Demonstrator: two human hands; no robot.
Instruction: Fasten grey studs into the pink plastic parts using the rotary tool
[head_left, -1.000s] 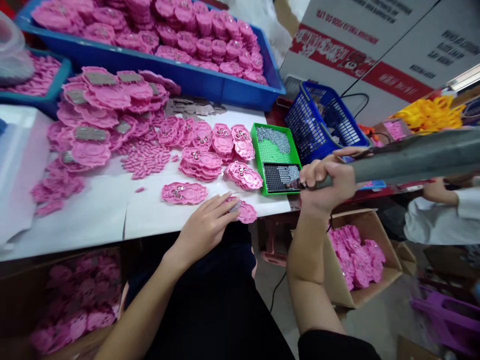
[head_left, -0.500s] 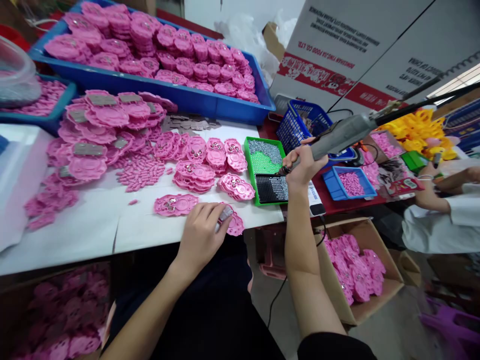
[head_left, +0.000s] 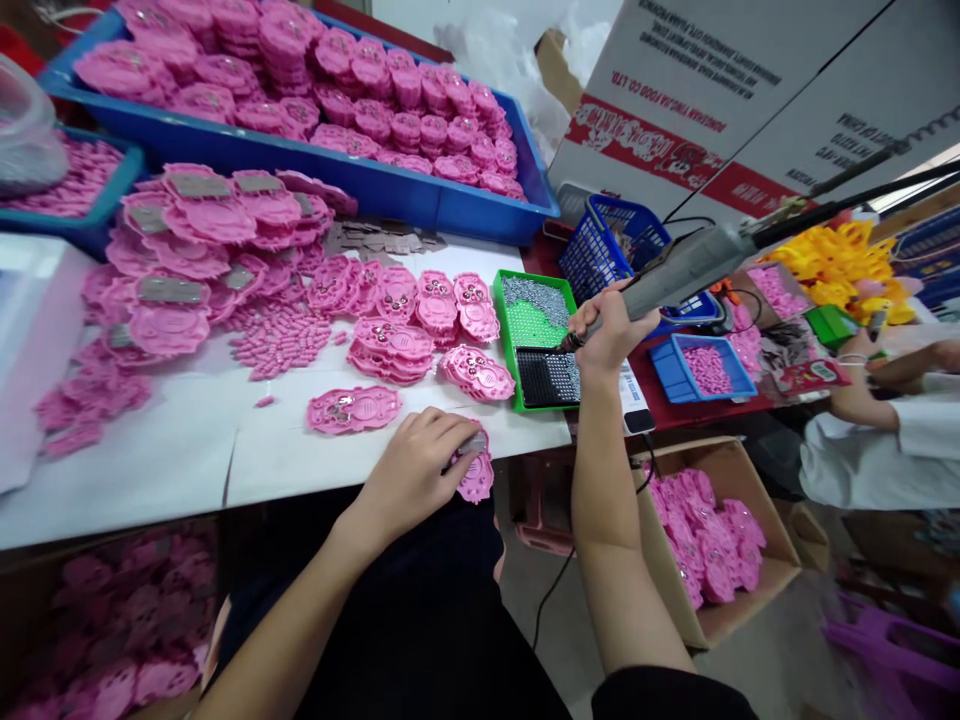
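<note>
My left hand (head_left: pixel 424 462) is closed on a pink plastic part (head_left: pixel 475 478) with a grey plate on it, at the table's front edge. Wrapped in my right hand (head_left: pixel 609 330) is a grey power screwdriver (head_left: pixel 679 272), its tip pointing down at a black screw tray (head_left: pixel 536 378). That tray, partly filled with small screws, sits inside a green tray (head_left: pixel 517 300) holding more loose screws. Left of my left hand lies another pink part (head_left: pixel 352 409) with metal bits. Small stacks of pink parts (head_left: pixel 390 350) stand just behind it.
A long blue bin (head_left: pixel 480 212) of stacked pink parts runs along the back. A pile of pink parts (head_left: pixel 172 330) and small pink pieces (head_left: pixel 277 345) lies left. Right are a blue basket (head_left: pixel 592 245), a cardboard box (head_left: pixel 772 530) of pink parts and a co-worker's arm (head_left: pixel 862 405).
My left hand has shifted slightly right and turned the pink part so it points more toward me. The screwdriver stays at the black screw tray. The view has shifted a little.
</note>
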